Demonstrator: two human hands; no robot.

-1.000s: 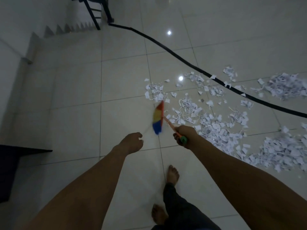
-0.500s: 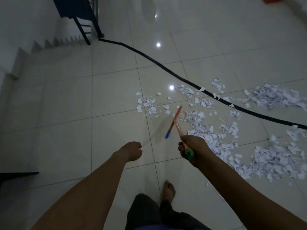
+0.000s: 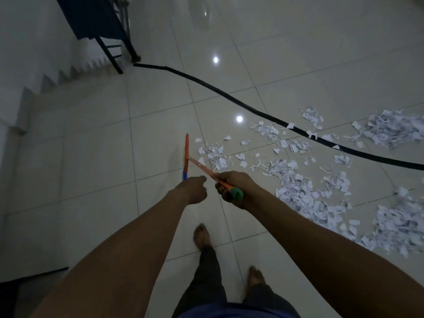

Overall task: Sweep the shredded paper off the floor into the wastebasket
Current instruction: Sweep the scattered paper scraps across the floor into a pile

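My right hand grips the orange handle of a small broom near its green end cap. The broom's flat head, red above and blue below, is seen edge-on just left of the nearest scraps. My left hand is curled into a fist right beside the handle, holding nothing that I can see. Shredded white paper is strewn over the tiled floor to the right, with denser heaps at the far right and lower right. No wastebasket is in view.
A black cable snakes across the floor from a dark metal frame at upper left, passing through the paper. A white stair edge runs along the left. My bare feet stand on the tiles below my hands.
The broom head has swung left and turned edge-on, now left of the paper. My left hand has moved right, close to the handle. The view has tilted up a little.
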